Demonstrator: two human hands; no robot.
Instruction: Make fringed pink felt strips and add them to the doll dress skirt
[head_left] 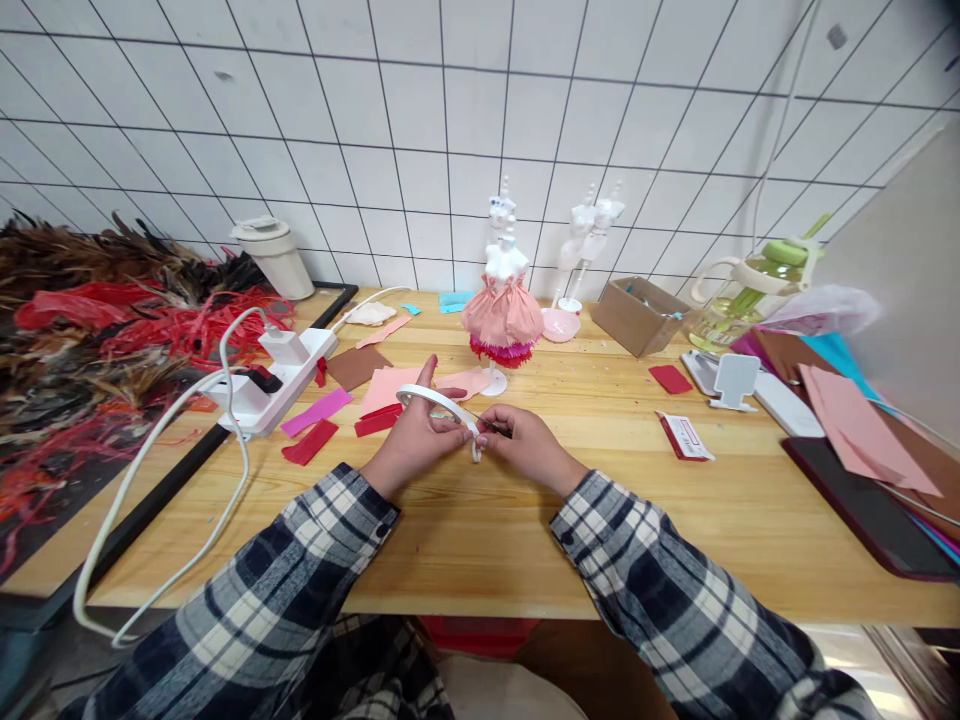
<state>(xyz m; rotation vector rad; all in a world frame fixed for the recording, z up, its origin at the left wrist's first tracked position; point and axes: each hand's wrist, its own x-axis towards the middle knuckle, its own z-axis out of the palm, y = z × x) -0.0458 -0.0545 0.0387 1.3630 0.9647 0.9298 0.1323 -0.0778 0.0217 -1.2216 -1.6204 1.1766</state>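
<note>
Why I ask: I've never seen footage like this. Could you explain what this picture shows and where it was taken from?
There is no machine here. A camera worn on a person's head looks forward and down, so the two bare hands and checked sleeves belong to the wearer.

The left hand holds a white ring that looks like a roll of tape. The right hand is close against it, gripping a thin dark item too small to identify.

On the wooden table are scattered coloured pieces, a cardboard box and, beyond the hands, a small white dress form wearing a pink skirt. A white power strip sits toward the left.
</note>
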